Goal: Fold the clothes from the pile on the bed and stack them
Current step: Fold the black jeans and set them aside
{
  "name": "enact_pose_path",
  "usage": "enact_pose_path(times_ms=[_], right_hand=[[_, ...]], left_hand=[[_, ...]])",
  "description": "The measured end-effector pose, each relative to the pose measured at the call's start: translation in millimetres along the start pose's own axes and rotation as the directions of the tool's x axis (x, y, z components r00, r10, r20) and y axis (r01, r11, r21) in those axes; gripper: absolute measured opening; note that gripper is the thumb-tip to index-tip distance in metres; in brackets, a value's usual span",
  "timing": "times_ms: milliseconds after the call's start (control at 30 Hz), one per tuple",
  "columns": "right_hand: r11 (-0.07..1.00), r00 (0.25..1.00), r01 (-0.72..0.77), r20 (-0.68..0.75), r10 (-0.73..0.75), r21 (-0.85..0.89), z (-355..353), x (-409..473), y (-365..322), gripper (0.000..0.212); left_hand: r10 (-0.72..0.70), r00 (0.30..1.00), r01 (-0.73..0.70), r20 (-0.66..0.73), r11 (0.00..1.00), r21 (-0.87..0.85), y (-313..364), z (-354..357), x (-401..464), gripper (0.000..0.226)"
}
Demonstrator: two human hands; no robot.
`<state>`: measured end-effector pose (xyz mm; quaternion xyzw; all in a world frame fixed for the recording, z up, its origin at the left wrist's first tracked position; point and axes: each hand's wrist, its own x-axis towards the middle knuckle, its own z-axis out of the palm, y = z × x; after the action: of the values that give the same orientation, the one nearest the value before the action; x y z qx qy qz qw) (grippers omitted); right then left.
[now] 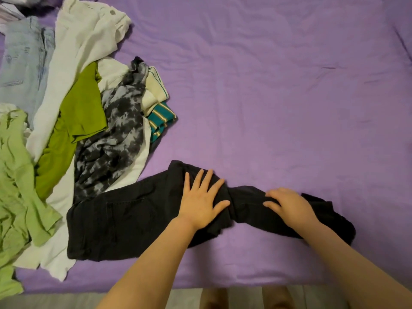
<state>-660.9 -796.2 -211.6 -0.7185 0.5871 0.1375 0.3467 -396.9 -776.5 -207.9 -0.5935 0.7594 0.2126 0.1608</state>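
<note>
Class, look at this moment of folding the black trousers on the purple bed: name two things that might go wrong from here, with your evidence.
1. The black trousers are bunched and twisted at the middle between the left hand and the right hand; folding now may trap creases.
2. Their waist end lies on the white garment at the edge of the unfolded pile; dragging the trousers could pull the pile along.

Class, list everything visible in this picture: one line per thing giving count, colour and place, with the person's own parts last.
Bed sheet: one, purple, under everything.
Black trousers: one, near edge, under both hands.
Grey-black tie-dye garment: one, pile's right side.
Olive-green shirt: one, mid-pile.
White garment: one, pile's top.
Light blue jeans: one, far left.
Pale green garment: one, left edge.
Teal striped garment: one, pile's right edge.
Left hand: flat on trousers.
Right hand: curled on trousers.
</note>
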Motion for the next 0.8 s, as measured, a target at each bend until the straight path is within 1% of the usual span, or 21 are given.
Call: enact_pose_path(times_ms=[67, 100, 167, 200, 233, 300, 333, 367, 433, 500, 567, 600, 667, 733, 767, 800], right_hand=[[0.995, 0.995, 0.077, -0.065, -0.073, 0.061, -8.2, -2.0, 3.9, 0.028], [0.990, 0.991, 0.110, -0.089, -0.103, 0.088, -13.3, -4.4, 5.3, 0.026], [0.979, 0.992, 0.114, -0.077, -0.102, 0.169, -24.3, -10.8, 10.4, 0.024], [0.973, 0.995, 0.082, -0.069, -0.069, 0.216, -31.3, -13.1, 14.9, 0.025], [0.966, 0.996, 0.042, -0.085, -0.021, 0.256, -39.2, -13.9, 20.8, 0.026], [0.951, 0.981, -0.019, -0.179, 0.078, 0.308, -57.2, -9.8, 35.8, 0.027], [0.948, 0.970, -0.033, -0.217, 0.106, 0.318, -66.3, -4.8, 43.2, 0.027], [0.948, 0.967, -0.032, -0.231, 0.110, 0.315, -74.4, 1.5, 49.0, 0.026], [0.956, 0.971, -0.015, -0.222, 0.084, 0.294, -84.2, 17.8, 55.5, 0.024], [0.951, 0.972, -0.028, -0.214, 0.098, 0.309, -87.2, 33.5, 59.4, 0.022], [0.920, 0.974, -0.054, -0.182, 0.134, 0.388, -86.2, 42.3, 65.6, 0.021], [0.907, 0.980, -0.064, -0.146, 0.136, 0.416, -85.0, 43.0, 71.0, 0.023], [0.920, 0.995, -0.074, -0.036, 0.095, 0.384, -83.1, 37.5, 83.7, 0.042], [0.942, 0.996, -0.077, 0.075, 0.056, 0.327, -82.8, 29.6, 99.4, 0.060], [0.942, 0.992, -0.083, 0.117, 0.047, 0.325, -84.6, 26.2, 107.9, 0.062], [0.933, 0.987, -0.094, 0.152, 0.043, 0.347, -88.2, 22.8, 116.6, 0.059]], left_hand=[[-0.040, 0.997, 0.038, -0.060, 0.999, -0.024, 7.9, -8.6, -2.1, 0.071], [-0.045, 0.991, 0.040, -0.126, 0.998, -0.041, 11.1, -14.8, -3.0, 0.064], [0.007, 0.967, -0.019, -0.256, 0.999, -0.045, 12.7, -28.4, -0.4, 0.042], [0.047, 0.965, -0.059, -0.258, 0.998, -0.039, 11.5, -36.5, 3.0, 0.032], [0.081, 0.972, -0.093, -0.222, 0.995, -0.042, 10.3, -44.7, 7.4, 0.029], [0.108, 0.990, -0.116, -0.095, 0.989, -0.091, 8.7, -60.8, 18.7, 0.051], [0.101, 0.994, -0.104, -0.029, 0.988, -0.114, 8.4, -67.1, 25.7, 0.061], [0.091, 0.995, -0.087, 0.029, 0.988, -0.130, 8.7, -71.6, 33.2, 0.066], [0.066, 0.993, -0.052, 0.095, 0.989, -0.135, 9.6, -75.9, 48.1, 0.067], [0.044, 0.992, -0.031, 0.120, 0.993, -0.113, 13.4, -76.2, 61.6, 0.064], [0.038, 0.988, -0.019, 0.152, 0.992, -0.121, 22.8, -73.2, 73.7, 0.057], [0.044, 0.984, -0.022, 0.170, 0.991, -0.131, 29.8, -70.8, 79.1, 0.053], [0.061, 0.980, -0.036, 0.192, 0.991, -0.131, 47.2, -63.6, 89.3, 0.049], [0.069, 0.983, -0.044, 0.171, 0.989, -0.144, 66.9, -56.7, 98.6, 0.051], [0.076, 0.985, -0.049, 0.156, 0.984, -0.169, 78.0, -55.2, 103.5, 0.053], [0.093, 0.986, -0.063, 0.140, 0.977, -0.205, 89.8, -55.3, 108.6, 0.053]])
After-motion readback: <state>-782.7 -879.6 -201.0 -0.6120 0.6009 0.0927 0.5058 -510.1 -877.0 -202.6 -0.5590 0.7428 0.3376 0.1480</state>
